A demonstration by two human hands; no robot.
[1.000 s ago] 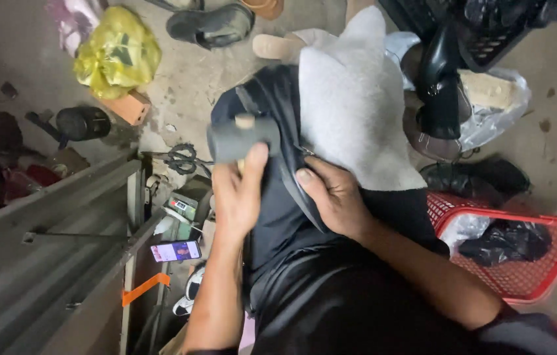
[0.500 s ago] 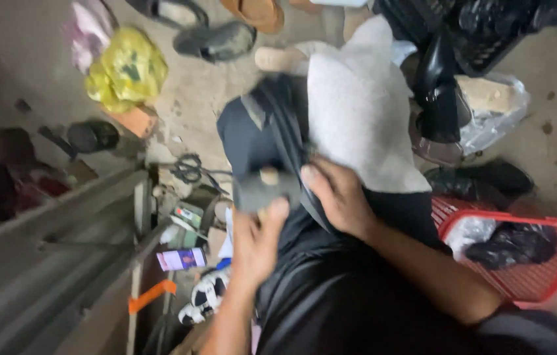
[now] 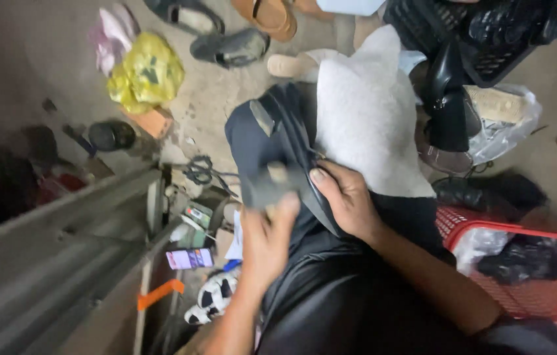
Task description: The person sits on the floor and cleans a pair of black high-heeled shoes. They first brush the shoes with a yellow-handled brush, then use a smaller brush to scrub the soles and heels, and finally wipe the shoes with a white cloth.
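My left hand (image 3: pixel 268 240) grips a hammer with a grey head (image 3: pixel 272 187) and a pale wooden handle, held just over a dark bag (image 3: pixel 268 135) lying across my lap. My right hand (image 3: pixel 347 197) presses down on the bag's black strap edge, beside a pale grey fleece cloth (image 3: pixel 367 118) draped over the bag. The hammer head is blurred and sits close to my right thumb.
A red plastic basket (image 3: pixel 554 296) holding black and clear bags stands at the right. Sandals and shoes (image 3: pixel 232 46), a yellow bag (image 3: pixel 147 72), scissors (image 3: pixel 199 169), a phone (image 3: pixel 189 258) and a grey metal rail (image 3: pixel 61 250) lie to the left. Black shoes (image 3: pixel 449 98) sit behind.
The hammer in my left hand has come down from above the bag to its strap near my right thumb. The view has shifted slightly; my right hand stays on the bag.
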